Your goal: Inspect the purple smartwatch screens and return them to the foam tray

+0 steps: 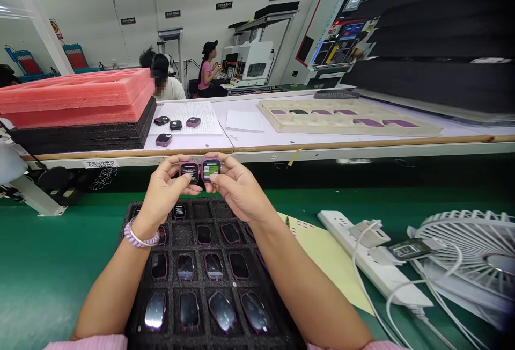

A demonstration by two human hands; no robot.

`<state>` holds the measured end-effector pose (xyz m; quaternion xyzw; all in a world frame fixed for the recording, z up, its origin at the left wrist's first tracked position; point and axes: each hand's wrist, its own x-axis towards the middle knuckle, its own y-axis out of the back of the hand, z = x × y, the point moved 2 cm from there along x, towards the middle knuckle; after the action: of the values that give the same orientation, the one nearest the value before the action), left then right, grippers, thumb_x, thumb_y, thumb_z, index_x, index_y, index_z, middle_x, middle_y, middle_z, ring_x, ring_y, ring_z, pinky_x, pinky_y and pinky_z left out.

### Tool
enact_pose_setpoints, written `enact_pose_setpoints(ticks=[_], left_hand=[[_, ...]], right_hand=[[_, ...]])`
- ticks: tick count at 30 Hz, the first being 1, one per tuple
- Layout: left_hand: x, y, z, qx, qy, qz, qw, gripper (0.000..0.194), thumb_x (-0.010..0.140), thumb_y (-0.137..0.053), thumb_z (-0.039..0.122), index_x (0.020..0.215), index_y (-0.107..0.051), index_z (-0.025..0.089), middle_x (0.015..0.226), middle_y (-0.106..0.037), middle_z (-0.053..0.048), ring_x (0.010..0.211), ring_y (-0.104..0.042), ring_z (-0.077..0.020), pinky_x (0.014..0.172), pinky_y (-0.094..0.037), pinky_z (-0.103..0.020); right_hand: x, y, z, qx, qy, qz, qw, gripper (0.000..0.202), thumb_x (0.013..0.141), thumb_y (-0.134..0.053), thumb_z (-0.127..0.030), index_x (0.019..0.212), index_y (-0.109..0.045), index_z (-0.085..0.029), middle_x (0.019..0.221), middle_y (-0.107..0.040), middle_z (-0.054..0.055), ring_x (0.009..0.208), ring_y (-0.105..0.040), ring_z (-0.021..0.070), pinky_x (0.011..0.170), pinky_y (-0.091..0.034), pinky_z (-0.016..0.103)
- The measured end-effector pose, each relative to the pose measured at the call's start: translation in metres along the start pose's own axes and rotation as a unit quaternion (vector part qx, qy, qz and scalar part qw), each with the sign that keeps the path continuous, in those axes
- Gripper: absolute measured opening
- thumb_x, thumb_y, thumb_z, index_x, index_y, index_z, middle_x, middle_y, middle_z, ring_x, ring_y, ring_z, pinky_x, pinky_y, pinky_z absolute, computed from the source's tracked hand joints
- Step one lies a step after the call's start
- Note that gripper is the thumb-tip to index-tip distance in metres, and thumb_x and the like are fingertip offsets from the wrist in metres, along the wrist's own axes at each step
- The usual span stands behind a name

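Now, the left hand (164, 193) pinches a purple-edged watch with white text (189, 172) between thumb and fingers, held up at the far side of a black foam tray (202, 210). Right next to it, also at the tray's far side, the right hand (238, 189) grips a watch with a green screen (211, 168); each thumb presses on the lower part of its screen. In the tray's nearest row, 4 dark-screened watches (189, 310) lie face up, while 1 lit watch (179, 210) sits in its far row. Right of the tray, on the green surface (52, 280), lie a yellow sheet (333, 267), then a power strip (396, 283) and a white fan (462, 240). Beyond the tray, a shelf (251, 141) carries 4 small dark devices (176, 125) and a pink foam stack (80, 97).
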<state>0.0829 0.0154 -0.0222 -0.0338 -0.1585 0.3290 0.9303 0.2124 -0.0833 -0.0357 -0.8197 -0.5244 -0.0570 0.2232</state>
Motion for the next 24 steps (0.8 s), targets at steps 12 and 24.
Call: enact_pose_setpoints(ticks=[12, 24], left_hand=[[-0.0001, -0.0002, 0.0005, 0.000, -0.005, 0.003, 1.000, 0.041, 0.077, -0.073, 0.026, 0.113, -0.056, 0.016, 0.104, -0.067, -0.004, 0.063, -0.073, -0.0138, 0.062, -0.065, -0.021], [-0.0014, -0.0002, 0.0030, -0.017, 0.000, -0.022, 1.000, 0.049, 0.072, -0.075, 0.020, 0.117, -0.056, 0.017, 0.110, -0.066, -0.005, 0.071, -0.074, -0.0157, 0.071, -0.066, -0.024]], right_hand=[[-0.0010, -0.0015, -0.0008, -0.015, 0.009, -0.002, 1.000, 0.043, 0.074, -0.072, -0.026, 0.113, -0.058, -0.019, 0.087, -0.061, -0.002, 0.062, -0.058, 0.0116, 0.062, -0.043, 0.027], [-0.0021, -0.0011, -0.0041, -0.020, 0.026, -0.012, 0.999, 0.047, 0.070, -0.077, -0.021, 0.114, -0.058, -0.023, 0.102, -0.059, 0.002, 0.071, -0.054, 0.0131, 0.064, -0.049, 0.027]])
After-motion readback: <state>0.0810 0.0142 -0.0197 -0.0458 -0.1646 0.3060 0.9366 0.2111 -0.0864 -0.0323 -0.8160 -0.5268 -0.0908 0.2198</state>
